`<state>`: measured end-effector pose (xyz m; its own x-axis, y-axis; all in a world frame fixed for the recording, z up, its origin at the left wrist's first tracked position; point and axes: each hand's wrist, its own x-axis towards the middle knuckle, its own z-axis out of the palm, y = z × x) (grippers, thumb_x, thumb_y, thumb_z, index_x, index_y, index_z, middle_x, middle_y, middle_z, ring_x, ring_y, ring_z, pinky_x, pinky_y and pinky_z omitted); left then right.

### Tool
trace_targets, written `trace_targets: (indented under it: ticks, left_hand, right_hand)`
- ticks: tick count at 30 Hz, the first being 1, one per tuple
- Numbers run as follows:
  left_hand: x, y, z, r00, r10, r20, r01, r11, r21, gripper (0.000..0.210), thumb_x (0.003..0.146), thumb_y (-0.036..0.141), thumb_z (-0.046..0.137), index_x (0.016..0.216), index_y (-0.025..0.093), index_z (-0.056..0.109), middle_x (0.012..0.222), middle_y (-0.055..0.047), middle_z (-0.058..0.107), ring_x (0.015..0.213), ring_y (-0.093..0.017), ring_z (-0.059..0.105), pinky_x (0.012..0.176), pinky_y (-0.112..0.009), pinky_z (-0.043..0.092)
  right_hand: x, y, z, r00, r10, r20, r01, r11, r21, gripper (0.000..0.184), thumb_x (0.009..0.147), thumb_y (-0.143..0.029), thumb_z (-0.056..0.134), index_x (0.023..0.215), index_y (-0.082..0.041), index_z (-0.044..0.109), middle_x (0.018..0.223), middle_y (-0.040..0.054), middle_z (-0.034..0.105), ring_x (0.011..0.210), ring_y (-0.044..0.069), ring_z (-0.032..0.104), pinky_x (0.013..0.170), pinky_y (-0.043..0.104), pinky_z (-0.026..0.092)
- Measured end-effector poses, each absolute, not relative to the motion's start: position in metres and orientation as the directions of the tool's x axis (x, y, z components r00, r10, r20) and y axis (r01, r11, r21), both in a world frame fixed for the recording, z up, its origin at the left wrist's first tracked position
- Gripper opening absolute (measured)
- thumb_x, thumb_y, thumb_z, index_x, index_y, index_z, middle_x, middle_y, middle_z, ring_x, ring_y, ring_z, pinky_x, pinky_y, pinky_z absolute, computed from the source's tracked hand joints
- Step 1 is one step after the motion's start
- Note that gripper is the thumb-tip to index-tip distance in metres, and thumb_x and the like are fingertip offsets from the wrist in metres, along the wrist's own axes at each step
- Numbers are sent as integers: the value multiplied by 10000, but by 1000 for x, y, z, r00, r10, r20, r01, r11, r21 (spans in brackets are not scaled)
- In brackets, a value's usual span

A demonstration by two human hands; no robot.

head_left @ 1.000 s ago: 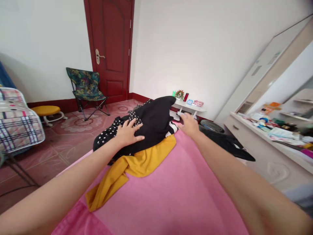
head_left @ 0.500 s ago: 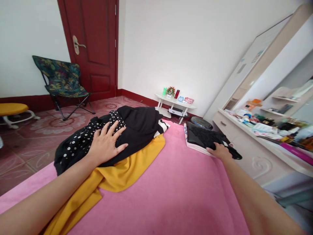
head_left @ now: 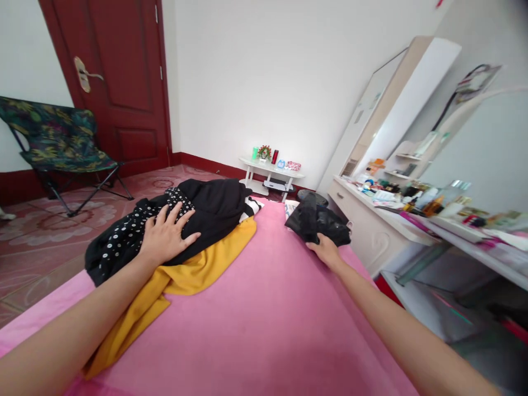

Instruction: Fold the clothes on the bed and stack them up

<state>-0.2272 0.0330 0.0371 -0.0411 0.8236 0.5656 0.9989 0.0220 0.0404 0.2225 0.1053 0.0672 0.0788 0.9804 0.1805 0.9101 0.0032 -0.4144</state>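
Note:
My left hand (head_left: pixel 166 235) lies flat with fingers spread on a heap of black clothes (head_left: pixel 214 206). Under its fingers is a black piece with white polka dots (head_left: pixel 119 236). A mustard-yellow garment (head_left: pixel 210 269) sticks out from beneath the heap toward me. On the right, my right hand (head_left: pixel 325 252) has its fingers closed on the near edge of a black garment (head_left: pixel 317 220), which is bunched up over a light-coloured folded cloth (head_left: pixel 291 207). The fingertips are partly hidden by the fabric.
Everything lies on a pink bedspread (head_left: pixel 247 330). To the right stands a white dressing table (head_left: pixel 363 214) crowded with bottles and small items. Beyond the bed is a low white table (head_left: pixel 272 166). A folding chair (head_left: pixel 61 143) stands by the red door (head_left: pixel 124 82).
My right hand has pulled the black garment inward and bunched it, its spread-out right end now gathered. My left hand stays on the black heap. The view has turned to the right.

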Motion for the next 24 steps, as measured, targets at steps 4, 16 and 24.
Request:
trace_targets:
  ticks: [4,16,24]
  left_hand:
    - [-225,31,41,-67,849,525,997,33,73,659,832,568,440,1408,252,392,1537,-106,204,1376,-411,150,1041,-592,199]
    - [-84,-117,86,512,825,239,700,-563,441,397,789,523,569,1144,349,606,1223,-56,568,1077,-276,558,932,-393,477]
    - [-54,-136,66,551,820,154,722,-561,405,169,815,344,569,960,342,655,910,-49,653,868,-299,602,746,-468,464]
  right_hand:
    - [140,8,94,-143,969,202,768,238,-595,217,824,-352,521,941,-171,545,856,18,628,741,148,578,629,246,427]
    - [199,-13,103,-465,843,270,756,537,-375,512,734,-44,540,1190,-275,566,1261,27,566,1201,229,468,1037,381,345]
    - [247,32,47,-369,921,129,884,390,-259,219,714,-121,550,911,-194,612,913,34,587,774,167,559,703,285,436]
